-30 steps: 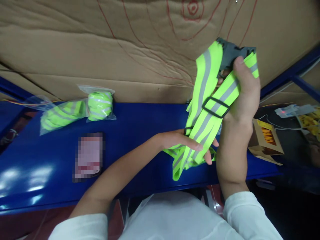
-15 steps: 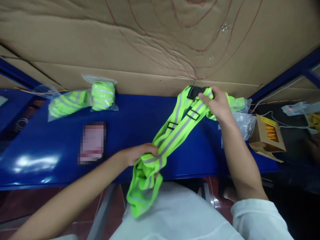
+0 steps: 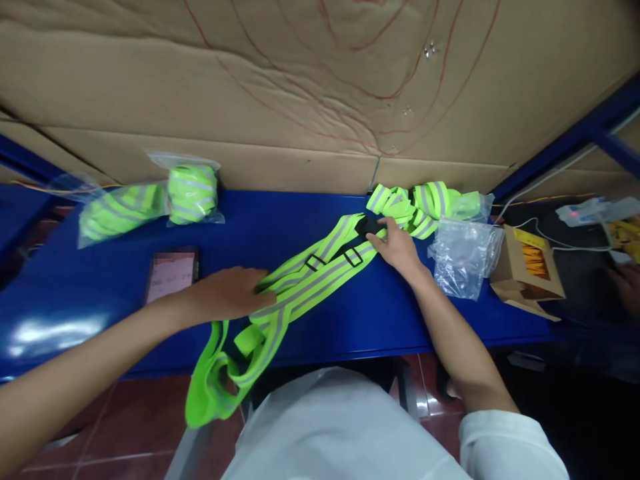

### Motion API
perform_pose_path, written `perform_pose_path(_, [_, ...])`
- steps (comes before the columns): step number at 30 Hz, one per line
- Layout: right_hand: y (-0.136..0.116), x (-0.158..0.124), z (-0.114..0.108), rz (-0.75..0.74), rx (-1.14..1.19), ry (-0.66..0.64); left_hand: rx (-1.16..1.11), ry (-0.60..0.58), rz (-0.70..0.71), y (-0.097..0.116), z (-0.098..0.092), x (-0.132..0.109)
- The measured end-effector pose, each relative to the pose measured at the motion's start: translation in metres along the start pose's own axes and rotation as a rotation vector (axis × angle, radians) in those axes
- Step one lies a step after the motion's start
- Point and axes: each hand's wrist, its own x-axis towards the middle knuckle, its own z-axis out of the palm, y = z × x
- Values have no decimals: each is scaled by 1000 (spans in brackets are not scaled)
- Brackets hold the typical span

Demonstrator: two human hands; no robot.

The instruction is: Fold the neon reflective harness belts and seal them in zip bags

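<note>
Strap [image 3: 320, 285] slants from lower left to centre; right hand [image 3: 397, 248] pinches buckle [image 3: 367, 227], left hand [image 3: 233, 293] midway, grip hidden.

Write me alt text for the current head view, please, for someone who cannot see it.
The right hand pinches a neon reflective strap at its black buckle over a blue table; the left hand covers part of it. Bagged straps and a phone lie at left; loose straps, clear plastic bags and a cardboard box at right.
</note>
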Motion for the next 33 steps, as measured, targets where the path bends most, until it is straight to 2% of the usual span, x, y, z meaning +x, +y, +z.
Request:
perform_pose_path(1, [0,-1,-1,-6,-14,-9,240,112,10,8,-1,-4])
perform_pose_path(2, [0,-2,-2,-11,-22,-17,387,208,15,19,1,-8])
perform_pose_path(4, [-1,-3,-3,-16,-23,-26,504,313,59,47,12,-13])
perform_pose_path(6, [-2,-3,-4,-16,-9,-29,497,332,175,80,30,-8])
perform_pose_path(9, [-1,0,-5,-8,14,-38,433,393,405,121,60,20])
perform_pose_path(11, [1,2,-7,5,22,-53,441,473,407,135,78,46])
perform_pose_path(12, [3,4,-9,12,24,-60,439,477,396,138,86,58])
perform_pose_path(14, [7,6,-13,21,27,-73,450,442,376,135,98,75])
perform_pose_path(16, [10,7,-18,21,30,-89,470,441,416,125,106,82])
perform_pose_path(20, [16,5,-25,4,23,-97,507,498,515,103,112,75])
perform_pose_path(23, [18,3,-26,-3,-6,-52,558,465,540,91,109,67])
perform_pose_path(27, [22,5,-24,-16,-32,-18,595,431,570,85,105,62])
perform_pose_path(33, [20,7,-24,-118,-27,-9,543,479,574,81,109,64])
